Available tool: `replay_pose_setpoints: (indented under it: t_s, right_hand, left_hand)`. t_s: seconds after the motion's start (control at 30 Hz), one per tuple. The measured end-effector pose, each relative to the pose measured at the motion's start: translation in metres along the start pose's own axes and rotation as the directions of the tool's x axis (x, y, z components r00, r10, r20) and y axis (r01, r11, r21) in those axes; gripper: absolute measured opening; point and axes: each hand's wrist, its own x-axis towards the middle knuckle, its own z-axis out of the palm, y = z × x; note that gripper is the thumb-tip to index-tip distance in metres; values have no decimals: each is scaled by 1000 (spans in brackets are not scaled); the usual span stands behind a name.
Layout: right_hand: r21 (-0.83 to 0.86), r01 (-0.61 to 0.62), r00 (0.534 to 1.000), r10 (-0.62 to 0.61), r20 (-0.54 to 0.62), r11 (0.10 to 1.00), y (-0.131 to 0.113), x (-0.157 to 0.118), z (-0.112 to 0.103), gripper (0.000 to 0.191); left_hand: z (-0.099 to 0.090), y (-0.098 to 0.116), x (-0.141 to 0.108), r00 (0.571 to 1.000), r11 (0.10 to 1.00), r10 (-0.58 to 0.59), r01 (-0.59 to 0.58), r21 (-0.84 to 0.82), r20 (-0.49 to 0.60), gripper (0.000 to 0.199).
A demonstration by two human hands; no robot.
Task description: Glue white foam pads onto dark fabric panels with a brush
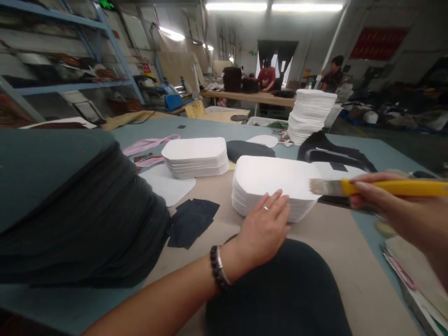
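Observation:
My left hand (265, 227) lies with fingers stretched out against the near edge of a stack of white foam-like sheets (271, 175). Below that wrist, a dark rounded panel (287, 289) rests on the brown board (353, 261). At the right, my right hand (381, 193) grips a flat paintbrush (402, 187) by its yellow handle. The bristles point left, over the right end of the white stack; whether they touch it I cannot tell. Small dark fabric pieces (193, 221) lie left of my left hand.
A tall pile of dark panels (70, 210) stands at the left. Beyond are a second white stack (196, 156) and a tall white stack (311, 116). Black material (336, 151) lies at the right. A person in red (266, 77) stands at a far table, another person (332, 77) farther right.

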Motion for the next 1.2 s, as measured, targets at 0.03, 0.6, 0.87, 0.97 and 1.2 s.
replay_pose_setpoints:
  t_s: [0.03, 0.6, 0.87, 0.97, 1.2]
  right_hand:
    - [92, -8, 988, -6, 156, 996, -13, 18, 26, 48]
    - [341, -266, 829, 34, 558, 902, -70, 121, 206, 24]
    - [293, -237, 919, 116, 377, 926, -38, 198, 233, 10]
    - [261, -174, 908, 53, 416, 950, -40, 210, 220, 12]
    - [189, -85, 721, -70, 689, 978, -24, 224, 195, 21]
  left_hand:
    - [9, 5, 10, 999, 999, -18, 17, 52, 26, 49]
    - [38, 2, 19, 998, 960, -59, 58, 274, -5, 47]
    - [40, 2, 16, 996, 950, -62, 77, 302, -60, 41]
    - [40, 1, 18, 994, 946, -50, 77, 316, -94, 39]
    - [40, 1, 19, 990, 931, -54, 97, 353, -131, 37]
